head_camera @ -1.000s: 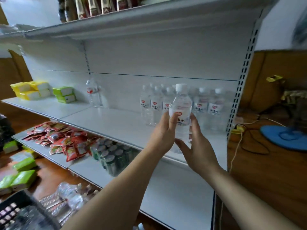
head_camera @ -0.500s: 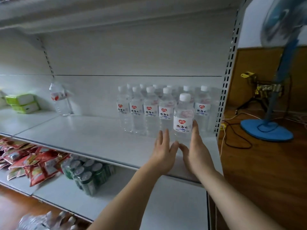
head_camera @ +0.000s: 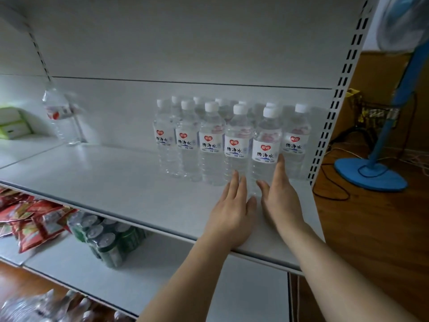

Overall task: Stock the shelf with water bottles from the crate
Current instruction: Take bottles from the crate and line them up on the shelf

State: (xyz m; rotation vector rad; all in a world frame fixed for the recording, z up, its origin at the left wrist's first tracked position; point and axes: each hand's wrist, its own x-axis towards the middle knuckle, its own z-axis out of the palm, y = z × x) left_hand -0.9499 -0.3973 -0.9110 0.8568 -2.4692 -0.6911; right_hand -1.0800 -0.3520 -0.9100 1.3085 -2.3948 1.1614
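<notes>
Several clear water bottles with white caps and red-heart labels stand in rows at the right end of the white shelf (head_camera: 120,180). The front bottle (head_camera: 265,145) stands slightly forward of the row. My right hand (head_camera: 278,194) lies with straight fingers along that bottle's right side, fingertips touching its label. My left hand (head_camera: 232,205) rests flat on the shelf just left of the bottle's base, fingers straight. Neither hand grips anything. The crate is out of view.
A lone water bottle (head_camera: 60,117) stands at the shelf's back left beside green boxes (head_camera: 12,126). Below are green cans (head_camera: 109,240) and red snack packets (head_camera: 30,219). A perforated upright (head_camera: 325,135) bounds the shelf on the right; a blue fan (head_camera: 371,173) stands beyond.
Both hands set the bottle down on the shelf in front of the row and let go of it. They now lie flat beside its base. The camera moved closer.
</notes>
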